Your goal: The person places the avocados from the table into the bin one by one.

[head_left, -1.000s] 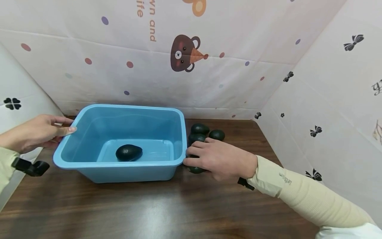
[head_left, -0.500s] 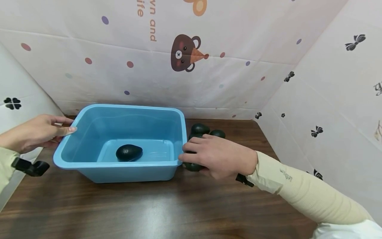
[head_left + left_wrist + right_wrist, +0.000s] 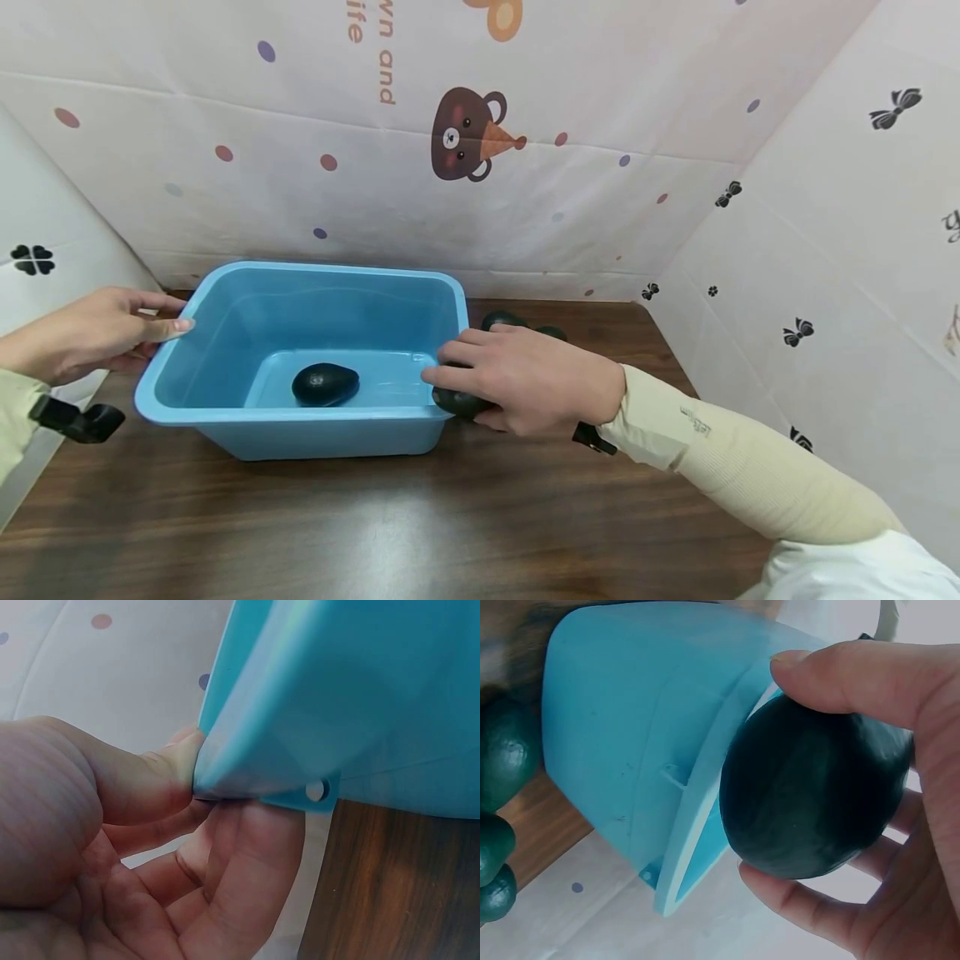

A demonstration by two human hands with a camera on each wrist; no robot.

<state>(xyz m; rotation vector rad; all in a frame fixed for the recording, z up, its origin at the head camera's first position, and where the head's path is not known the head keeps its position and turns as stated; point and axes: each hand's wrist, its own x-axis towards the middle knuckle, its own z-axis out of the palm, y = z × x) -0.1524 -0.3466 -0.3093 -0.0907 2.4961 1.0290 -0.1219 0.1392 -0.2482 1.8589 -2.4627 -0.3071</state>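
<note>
A light blue plastic basin (image 3: 300, 421) stands on the wooden table, one dark green avocado (image 3: 325, 384) lying on its floor. My left hand (image 3: 105, 333) pinches the basin's left rim, thumb on top and fingers beneath, as the left wrist view shows. In my right hand (image 3: 532, 375) is another avocado (image 3: 814, 787), gripped between thumb and fingers. That hand is at the basin's right rim, with the avocado raised to rim height. Behind it, partly hidden by the hand, more avocados (image 3: 504, 319) rest on the table.
Several loose avocados (image 3: 506, 754) lie beside the basin's right outer wall. The wooden table (image 3: 300, 525) extends in front. A patterned white sheet (image 3: 570, 208) hangs behind, and another sheet (image 3: 840, 250) stands along the right side.
My right hand has lifted an avocado from the group and moved left and slightly up to the basin's right rim. The left hand and basin have stayed in place.
</note>
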